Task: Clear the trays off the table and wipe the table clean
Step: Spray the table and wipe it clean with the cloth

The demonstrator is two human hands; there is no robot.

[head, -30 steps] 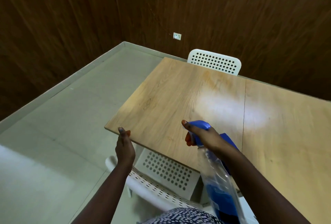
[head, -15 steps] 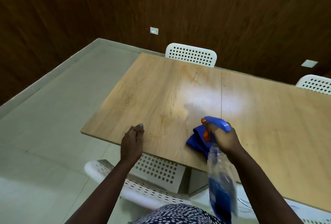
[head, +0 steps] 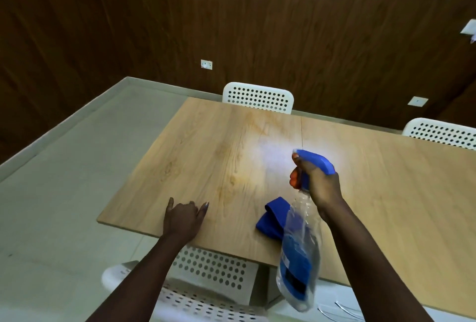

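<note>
Head view is filled by a light wood-grain counter (head: 219,167), its flat top split by a thin seam and marked by a pale glare patch near the middle. A clear, crinkled plastic spray bottle (head: 298,257) with a blue trigger head and blue liquid low inside is gripped at the neck by the right hand (head: 319,185), whose fingers are curled round the orange trigger; the bottle is held above the counter's near edge and is blurred toward its base. A folded blue cloth (head: 273,218) lies on the counter just behind the bottle, partly covered by it. The left hand (head: 184,218) is rested on the near edge, fingers loosely bent and holding nothing. White perforated plastic chairs (head: 257,98) are seen at the far side and below the near edge, the latter partly hidden by the arms. Dark wood panelling (head: 257,12) forms the walls.
</note>
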